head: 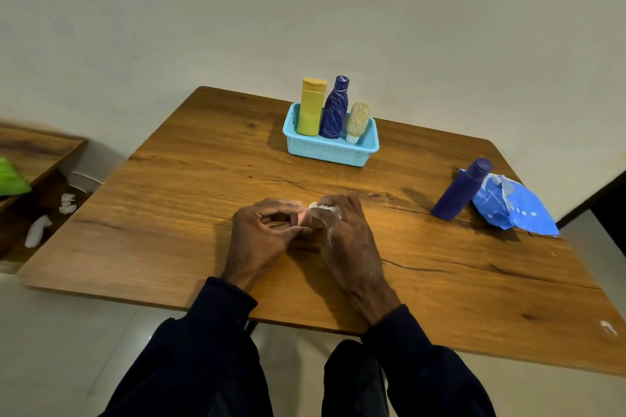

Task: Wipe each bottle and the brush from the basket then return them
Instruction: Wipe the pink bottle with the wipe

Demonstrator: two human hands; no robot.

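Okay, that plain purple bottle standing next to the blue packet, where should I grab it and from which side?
Probably wrap the purple bottle around its round body, midway below the cap, coming from its left. It stands upright with that side open; the blue packet crowds its right.

I read this as a plain room in a home: a wood-grain counter (169, 213) stands by a bare off-white wall (305, 10), with pale glossy floor tiles (67, 332) beneath. On the far side a light-blue plastic basket (330, 152) holds toiletry-style bottles (311, 108). A crumpled blue plastic packet (511, 210) lies at the right edge, and a low wooden shelf (34, 152) stands off to the left.
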